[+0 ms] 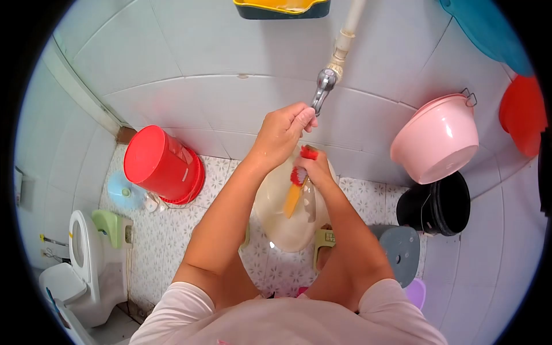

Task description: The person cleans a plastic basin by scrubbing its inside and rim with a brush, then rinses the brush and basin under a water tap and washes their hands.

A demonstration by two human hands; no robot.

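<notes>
My left hand (284, 135) is raised at the wall, its fingers closed at the lower end of the metal tap (325, 86). A pale pipe (345, 40) runs up from that tap. Below and to the right, my right hand (313, 167) is closed around a red and orange brush (294, 198), whose orange part points down. Under the brush lies a cream-coloured basin (282, 230) on the floor, partly hidden by my forearms.
On the left stand a red bucket (152, 161), a light blue item (125, 190) and a white toilet (86, 247). To the right are a pink bucket (440, 141), a black bucket (414, 210) and a grey stool (399, 247). A yellow-rimmed tray (282, 11) hangs above.
</notes>
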